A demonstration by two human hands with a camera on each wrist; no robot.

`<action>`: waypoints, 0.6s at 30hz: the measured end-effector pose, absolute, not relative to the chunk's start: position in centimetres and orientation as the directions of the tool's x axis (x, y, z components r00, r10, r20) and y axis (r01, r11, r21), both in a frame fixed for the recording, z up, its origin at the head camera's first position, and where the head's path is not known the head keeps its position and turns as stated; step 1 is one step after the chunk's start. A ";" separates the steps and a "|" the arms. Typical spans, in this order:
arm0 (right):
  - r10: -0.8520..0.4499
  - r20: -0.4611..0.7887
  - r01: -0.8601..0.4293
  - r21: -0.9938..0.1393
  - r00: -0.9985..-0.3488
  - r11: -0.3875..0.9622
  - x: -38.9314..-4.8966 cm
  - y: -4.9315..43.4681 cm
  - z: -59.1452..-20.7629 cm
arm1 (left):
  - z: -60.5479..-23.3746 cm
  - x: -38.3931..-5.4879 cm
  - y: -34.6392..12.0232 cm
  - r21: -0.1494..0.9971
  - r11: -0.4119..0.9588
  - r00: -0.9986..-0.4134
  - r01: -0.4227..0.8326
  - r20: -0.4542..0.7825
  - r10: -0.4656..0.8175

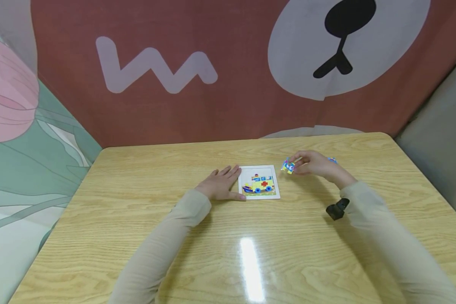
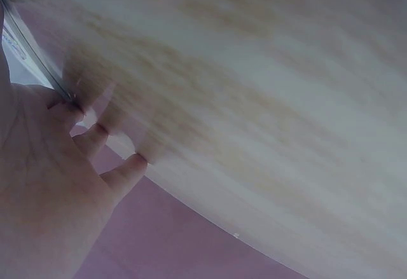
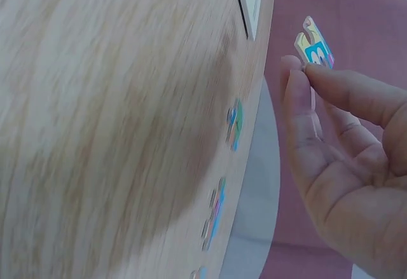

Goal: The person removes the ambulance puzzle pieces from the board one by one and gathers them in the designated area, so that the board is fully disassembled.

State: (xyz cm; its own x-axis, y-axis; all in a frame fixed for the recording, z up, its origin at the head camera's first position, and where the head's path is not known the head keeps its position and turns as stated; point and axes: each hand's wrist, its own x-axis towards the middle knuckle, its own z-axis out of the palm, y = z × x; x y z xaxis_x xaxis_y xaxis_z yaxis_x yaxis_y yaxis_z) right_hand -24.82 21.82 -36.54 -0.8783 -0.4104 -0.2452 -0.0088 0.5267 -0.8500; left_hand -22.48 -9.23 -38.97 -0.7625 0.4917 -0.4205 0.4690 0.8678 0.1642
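A white-framed jigsaw puzzle board (image 1: 259, 182) with a yellow ambulance picture lies on the table. My left hand (image 1: 222, 185) rests at its left edge, fingers spread and the thumb touching the lower left corner; the left wrist view shows the hand (image 2: 60, 158) from the palm side. Right of the board, my right hand (image 1: 311, 164) pinches a colourful jigsaw piece (image 1: 288, 166) between thumb and fingertips. In the right wrist view this piece (image 3: 316, 47) is raised off the table, showing yellow, blue and white.
Several loose jigsaw pieces (image 3: 217, 212) lie on the wooden table (image 1: 228, 245) beyond the right hand, one (image 1: 332, 160) peeking out behind it. A black wrist camera (image 1: 337, 209) sits at the right cuff. A reddish-brown printed backdrop (image 1: 243, 105) rises behind the table.
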 end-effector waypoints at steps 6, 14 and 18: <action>-0.410 -0.253 -0.027 -0.824 -0.876 0.566 -24.7 23.0 -36.7 | -39.1 -22.5 -9.3 0.161 0.867 -0.764 0.472 -0.416 0.493; -0.390 -0.296 0.011 -0.808 -0.872 0.589 -25.0 23.9 -37.1 | -39.2 -22.6 -9.2 0.163 0.866 -0.762 0.472 -0.419 0.494; -0.383 -0.308 0.019 -0.799 -0.871 0.601 -25.0 24.1 -37.2 | -39.3 -22.6 -9.3 0.163 0.866 -0.762 0.473 -0.419 0.494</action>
State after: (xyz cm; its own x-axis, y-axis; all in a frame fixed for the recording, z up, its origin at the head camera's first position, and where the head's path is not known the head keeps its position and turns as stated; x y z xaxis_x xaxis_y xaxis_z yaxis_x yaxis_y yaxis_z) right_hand -25.04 24.11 -37.23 -0.8709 -0.3828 -0.3082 0.0187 0.6009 -0.7991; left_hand -22.62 -9.26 -39.26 -0.7616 0.4944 -0.4189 0.4727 0.8661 0.1626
